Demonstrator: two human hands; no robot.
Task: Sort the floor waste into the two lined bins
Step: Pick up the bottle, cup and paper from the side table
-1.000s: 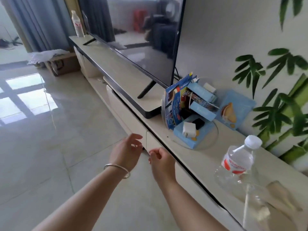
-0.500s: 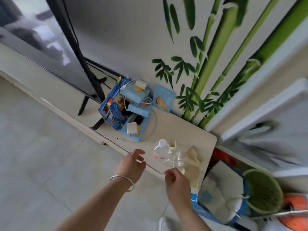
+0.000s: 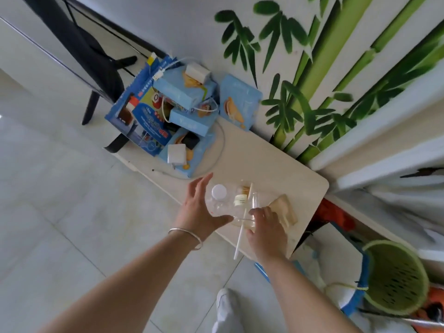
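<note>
A clear plastic bottle point(image 3: 217, 199) with a white cap stands on the pale cabinet top point(image 3: 288, 169) near its front edge. My left hand point(image 3: 199, 210) spreads round its left side, fingers straight and thumb stretched below it. Just right of the bottle is a clear plastic cup point(image 3: 242, 213) with a white straw point(image 3: 241, 234) sticking out over the edge. My right hand point(image 3: 265, 228) curls its fingers over the cup's rim. A crumpled beige wrapper point(image 3: 284, 209) lies right of the cup. A green perforated bin point(image 3: 396, 277) sits on the floor at lower right.
A pile of blue snack boxes point(image 3: 185, 111) with a white charger point(image 3: 176, 153) and cable fills the cabinet's back left, next to the black TV stand leg point(image 3: 91, 109). The bamboo-painted wall lies behind. Tiled floor spreads left; my white shoe point(image 3: 225, 306) is below.
The view has swung right and down along the cabinet. Both hands moved forward from the cabinet's front edge to the bottle and the cup.
</note>
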